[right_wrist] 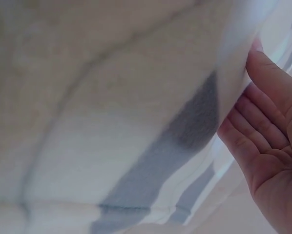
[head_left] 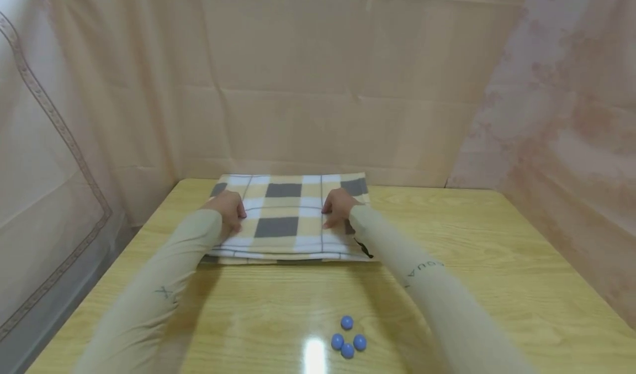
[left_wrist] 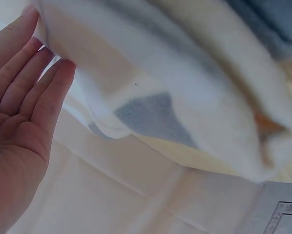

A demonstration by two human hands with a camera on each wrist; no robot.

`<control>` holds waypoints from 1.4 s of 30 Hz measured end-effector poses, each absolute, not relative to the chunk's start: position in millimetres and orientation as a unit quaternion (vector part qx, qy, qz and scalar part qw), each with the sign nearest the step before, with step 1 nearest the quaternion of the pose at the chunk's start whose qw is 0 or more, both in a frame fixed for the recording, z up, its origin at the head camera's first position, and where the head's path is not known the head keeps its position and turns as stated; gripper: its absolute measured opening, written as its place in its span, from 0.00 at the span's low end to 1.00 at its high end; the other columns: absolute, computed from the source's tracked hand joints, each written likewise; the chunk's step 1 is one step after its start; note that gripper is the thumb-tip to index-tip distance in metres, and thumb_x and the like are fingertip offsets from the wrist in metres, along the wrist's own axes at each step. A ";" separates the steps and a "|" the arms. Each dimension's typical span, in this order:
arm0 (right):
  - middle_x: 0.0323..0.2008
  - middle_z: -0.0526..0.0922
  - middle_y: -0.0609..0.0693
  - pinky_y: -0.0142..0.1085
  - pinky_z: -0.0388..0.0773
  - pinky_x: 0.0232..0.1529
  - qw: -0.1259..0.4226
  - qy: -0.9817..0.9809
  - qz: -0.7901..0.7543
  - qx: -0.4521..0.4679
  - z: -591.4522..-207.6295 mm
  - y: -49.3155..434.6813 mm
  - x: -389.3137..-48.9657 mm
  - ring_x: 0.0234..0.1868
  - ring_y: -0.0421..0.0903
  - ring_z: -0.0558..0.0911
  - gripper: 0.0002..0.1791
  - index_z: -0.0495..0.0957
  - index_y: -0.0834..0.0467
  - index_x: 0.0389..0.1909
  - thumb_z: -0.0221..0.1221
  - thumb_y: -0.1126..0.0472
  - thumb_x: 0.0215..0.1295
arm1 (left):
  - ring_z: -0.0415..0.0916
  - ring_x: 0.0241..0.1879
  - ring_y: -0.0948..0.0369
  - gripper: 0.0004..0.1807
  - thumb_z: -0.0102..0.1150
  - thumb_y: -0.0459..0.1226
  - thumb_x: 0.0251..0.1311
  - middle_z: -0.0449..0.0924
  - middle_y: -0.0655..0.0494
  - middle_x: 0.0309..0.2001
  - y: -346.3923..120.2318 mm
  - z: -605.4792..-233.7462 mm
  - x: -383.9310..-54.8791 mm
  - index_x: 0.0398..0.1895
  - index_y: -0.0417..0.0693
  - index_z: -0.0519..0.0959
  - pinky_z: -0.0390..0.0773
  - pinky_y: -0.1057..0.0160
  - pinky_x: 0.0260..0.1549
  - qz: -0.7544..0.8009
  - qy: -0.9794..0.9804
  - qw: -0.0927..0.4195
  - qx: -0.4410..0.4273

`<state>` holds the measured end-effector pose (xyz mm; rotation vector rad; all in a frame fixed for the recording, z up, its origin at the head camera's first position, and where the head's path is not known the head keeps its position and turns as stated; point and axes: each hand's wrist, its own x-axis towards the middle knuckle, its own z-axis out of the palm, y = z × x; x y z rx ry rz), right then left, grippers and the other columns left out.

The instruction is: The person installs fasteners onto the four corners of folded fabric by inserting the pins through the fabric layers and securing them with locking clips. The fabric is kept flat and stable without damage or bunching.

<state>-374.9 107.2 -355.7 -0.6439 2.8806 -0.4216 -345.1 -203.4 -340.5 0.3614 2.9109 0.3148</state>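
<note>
A folded cloth [head_left: 278, 211] in yellow, white and grey checks lies near the far edge of the table, its layers showing along the near side. My left hand [head_left: 228, 207] rests on its left part. On the right part is my right hand [head_left: 339, 205]. In the left wrist view, the left hand's fairly straight fingers [left_wrist: 55, 87] touch the cloth [left_wrist: 151, 114] with their tips. The right wrist view has the right thumb tip against the cloth [right_wrist: 136, 170], with the other fingers [right_wrist: 256, 117] extended beside it. Neither hand visibly grips a fold.
Several small blue balls [head_left: 347, 323] sit close together on the wooden table [head_left: 268, 307], nearer to me. A small black strip [head_left: 364, 248] shows by the right sleeve. Beige fabric [head_left: 323, 87] hangs behind the table, and patterned fabric [head_left: 571, 142] hangs at the right.
</note>
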 end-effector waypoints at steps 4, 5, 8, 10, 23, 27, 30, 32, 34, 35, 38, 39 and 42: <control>0.46 0.87 0.54 0.37 0.80 0.55 0.073 0.963 -0.146 -0.216 -359.4 121.1 -374.0 0.50 0.50 0.84 0.23 0.85 0.57 0.43 0.76 0.57 0.43 | 0.80 0.45 0.50 0.16 0.75 0.32 0.38 0.86 0.48 0.41 -192.2 -342.0 -346.1 0.36 0.45 0.85 0.78 0.50 0.54 0.108 0.980 0.096 0.135; 0.46 0.87 0.54 0.37 0.80 0.55 0.072 0.962 -0.148 -0.216 -360.1 124.7 -373.6 0.50 0.50 0.84 0.23 0.85 0.57 0.43 0.76 0.57 0.42 | 0.80 0.45 0.51 0.16 0.76 0.32 0.38 0.86 0.48 0.41 -189.7 -342.7 -346.3 0.36 0.45 0.85 0.78 0.50 0.53 0.107 0.980 0.095 0.136; 0.46 0.87 0.55 0.38 0.80 0.55 0.075 0.961 -0.155 -0.215 -362.6 134.9 -373.0 0.50 0.50 0.84 0.24 0.85 0.57 0.43 0.76 0.56 0.42 | 0.80 0.45 0.51 0.16 0.76 0.33 0.39 0.86 0.49 0.40 -181.9 -344.7 -346.6 0.36 0.46 0.85 0.79 0.51 0.52 0.106 0.980 0.095 0.142; 0.47 0.86 0.55 0.38 0.80 0.56 0.080 0.961 -0.161 -0.211 -363.5 140.9 -372.7 0.51 0.51 0.84 0.24 0.84 0.57 0.44 0.76 0.57 0.42 | 0.80 0.44 0.52 0.16 0.76 0.33 0.39 0.86 0.49 0.40 -176.9 -345.3 -346.5 0.35 0.46 0.85 0.79 0.52 0.52 0.104 0.979 0.096 0.144; 0.47 0.86 0.57 0.40 0.80 0.56 0.082 0.960 -0.173 -0.202 -364.6 171.5 -368.9 0.51 0.52 0.84 0.25 0.84 0.60 0.43 0.76 0.57 0.41 | 0.80 0.44 0.53 0.15 0.76 0.35 0.40 0.86 0.50 0.40 -151.0 -349.5 -352.3 0.36 0.46 0.85 0.80 0.56 0.51 0.100 0.975 0.092 0.176; 0.48 0.85 0.58 0.41 0.79 0.57 0.088 0.960 -0.181 -0.194 -363.0 179.0 -362.8 0.51 0.53 0.84 0.25 0.84 0.61 0.44 0.76 0.59 0.41 | 0.80 0.43 0.53 0.15 0.76 0.36 0.38 0.87 0.50 0.38 -144.4 -353.9 -354.4 0.34 0.46 0.86 0.80 0.56 0.50 0.092 0.972 0.084 0.199; 0.48 0.85 0.59 0.41 0.80 0.56 0.089 0.959 -0.183 -0.196 -362.8 182.6 -357.9 0.51 0.54 0.84 0.25 0.83 0.61 0.44 0.76 0.60 0.41 | 0.81 0.43 0.53 0.16 0.77 0.36 0.37 0.87 0.50 0.38 -140.7 -355.2 -354.7 0.34 0.46 0.86 0.80 0.56 0.51 0.095 0.971 0.090 0.200; 0.48 0.85 0.59 0.41 0.80 0.56 0.088 0.960 -0.181 -0.197 -362.0 184.1 -355.0 0.51 0.54 0.84 0.25 0.83 0.61 0.44 0.76 0.60 0.42 | 0.81 0.43 0.53 0.16 0.77 0.36 0.37 0.87 0.50 0.38 -138.9 -355.1 -355.1 0.34 0.46 0.86 0.80 0.56 0.52 0.096 0.971 0.095 0.198; 0.48 0.85 0.59 0.41 0.80 0.56 0.086 0.960 -0.180 -0.196 -360.6 185.3 -352.7 0.52 0.54 0.84 0.25 0.83 0.61 0.44 0.76 0.60 0.42 | 0.81 0.44 0.53 0.16 0.77 0.36 0.38 0.87 0.50 0.39 -137.2 -354.5 -355.9 0.35 0.46 0.86 0.80 0.55 0.52 0.099 0.971 0.101 0.192; 0.48 0.85 0.59 0.41 0.80 0.56 0.086 0.960 -0.179 -0.196 -359.8 186.0 -351.9 0.52 0.54 0.84 0.25 0.83 0.62 0.44 0.75 0.60 0.42 | 0.81 0.44 0.52 0.16 0.77 0.36 0.38 0.87 0.50 0.39 -136.5 -354.2 -356.5 0.35 0.46 0.86 0.80 0.55 0.52 0.099 0.971 0.102 0.194; 0.48 0.85 0.60 0.42 0.79 0.57 0.085 0.961 -0.181 -0.189 -357.3 188.4 -350.7 0.52 0.54 0.83 0.25 0.83 0.62 0.45 0.75 0.60 0.43 | 0.81 0.45 0.52 0.15 0.76 0.36 0.40 0.86 0.50 0.40 -133.9 -352.4 -358.0 0.36 0.46 0.86 0.80 0.54 0.52 0.097 0.970 0.101 0.201; 0.48 0.85 0.60 0.42 0.79 0.57 0.084 0.962 -0.181 -0.188 -356.8 189.4 -350.5 0.52 0.54 0.83 0.25 0.83 0.62 0.45 0.75 0.60 0.43 | 0.81 0.45 0.52 0.15 0.76 0.37 0.41 0.86 0.50 0.40 -133.0 -351.7 -358.2 0.36 0.46 0.86 0.80 0.55 0.52 0.097 0.969 0.102 0.201; 0.48 0.85 0.60 0.41 0.80 0.56 0.080 0.962 -0.183 -0.186 -356.6 192.4 -349.9 0.51 0.54 0.84 0.24 0.83 0.62 0.44 0.75 0.60 0.43 | 0.81 0.45 0.53 0.16 0.76 0.37 0.41 0.87 0.50 0.40 -130.3 -349.4 -358.1 0.37 0.46 0.86 0.81 0.56 0.51 0.088 0.968 0.098 0.214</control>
